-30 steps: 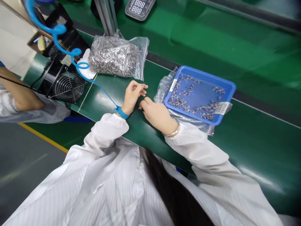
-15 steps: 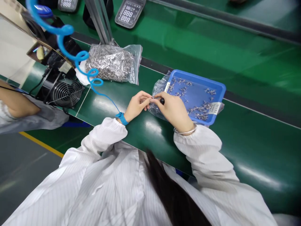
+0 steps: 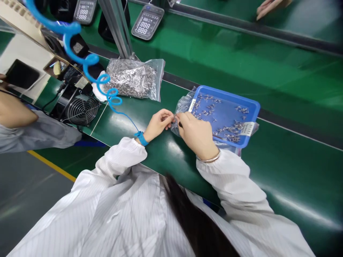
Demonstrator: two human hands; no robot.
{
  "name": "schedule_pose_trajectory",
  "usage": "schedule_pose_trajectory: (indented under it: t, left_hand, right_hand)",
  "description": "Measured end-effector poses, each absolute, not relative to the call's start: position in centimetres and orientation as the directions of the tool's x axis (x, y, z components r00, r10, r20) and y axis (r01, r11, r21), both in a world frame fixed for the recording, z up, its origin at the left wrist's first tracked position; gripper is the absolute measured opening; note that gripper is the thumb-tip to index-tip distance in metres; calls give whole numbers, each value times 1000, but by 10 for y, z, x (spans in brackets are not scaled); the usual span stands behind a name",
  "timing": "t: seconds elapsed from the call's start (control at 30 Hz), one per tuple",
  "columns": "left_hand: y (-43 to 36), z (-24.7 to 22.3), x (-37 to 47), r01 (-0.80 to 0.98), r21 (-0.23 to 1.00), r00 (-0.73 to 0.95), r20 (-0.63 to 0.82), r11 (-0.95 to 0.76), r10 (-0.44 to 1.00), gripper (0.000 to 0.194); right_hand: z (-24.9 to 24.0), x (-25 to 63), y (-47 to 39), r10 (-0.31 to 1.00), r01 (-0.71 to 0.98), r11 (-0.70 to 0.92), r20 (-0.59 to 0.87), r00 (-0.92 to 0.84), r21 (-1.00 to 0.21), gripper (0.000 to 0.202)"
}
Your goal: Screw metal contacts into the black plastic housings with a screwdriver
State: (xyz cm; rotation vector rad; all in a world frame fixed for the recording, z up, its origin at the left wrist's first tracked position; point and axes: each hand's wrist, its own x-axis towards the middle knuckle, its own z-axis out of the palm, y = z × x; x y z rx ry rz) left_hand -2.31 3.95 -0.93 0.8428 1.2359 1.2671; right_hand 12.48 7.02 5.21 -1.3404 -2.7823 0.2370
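Note:
Over the green bench, my left hand [image 3: 158, 124] is closed, its thumb and index finger pinching; small shiny metal parts show in the curled fingers. My right hand [image 3: 197, 135] meets it fingertip to fingertip, closed round a small dark object [image 3: 180, 124], mostly hidden by the fingers, whose kind I cannot make out. What lies between the two sets of fingertips is too small to name. Just right of the hands, a blue tray [image 3: 227, 93] holds scattered small metal parts [image 3: 232, 137]. Clear plastic [image 3: 184, 101] lies by the tray's left side.
A clear bag of metal parts [image 3: 132, 78] lies behind my left hand. A coiled blue cord [image 3: 115, 98] runs to my wrist strap [image 3: 141, 138]. Left are a fan [image 3: 83, 110] and another person's arm [image 3: 16, 110]. A metal post [image 3: 116, 28] and display unit [image 3: 148, 22] stand behind.
The view has shifted slightly, so the bench things sit lower and further right. My hands stay together at the fingertips; my right hand has turned a little, covering more of the dark object.

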Motion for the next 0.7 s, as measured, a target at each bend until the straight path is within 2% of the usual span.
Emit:
schedule_pose_trajectory:
  t: [0.1, 0.2, 0.3, 0.37, 0.43, 0.5, 0.57, 0.63, 0.7]
  left_hand:
    - [40, -4, -25, -310, 918, -74, -283, 248, 956, 11]
    - [39, 0, -27, -354, 874, 43, -340, 332, 940, 23]
    - [39, 4, -30, -357, 818, 196, -408, 452, 892, 29]
    - [39, 5, -30, -342, 804, 237, -427, 486, 873, 29]
    - [38, 5, -30, -329, 823, 206, -417, 464, 885, 28]
    - [38, 4, -28, -306, 860, 131, -387, 408, 913, 25]
    - [37, 5, -26, -266, 899, 50, -348, 348, 936, 19]
    - [36, 5, -23, -216, 931, -13, -305, 295, 952, 11]
    - [33, 7, -20, -162, 955, -58, -260, 248, 964, 8]
  right_hand:
    - [51, 127, 66, 688, 688, 725, 40, -724, -20, 35]
    - [51, 135, 76, 547, 551, 834, 108, -830, 8, 39]
    - [56, 146, 91, 352, 356, 934, 100, -930, 17, 37]
    - [59, 152, 97, 308, 308, 951, 88, -947, -10, 38]
    - [58, 156, 99, 419, 412, 907, 106, -902, -82, 36]
    - [55, 154, 96, 603, 576, 790, 100, -791, -209, 32]
    - [53, 148, 92, 735, 689, 640, 10, -678, -340, 34]
    - [54, 141, 88, 774, 736, 520, -124, -620, -433, 35]
    - [58, 135, 85, 761, 740, 445, -222, -610, -505, 32]
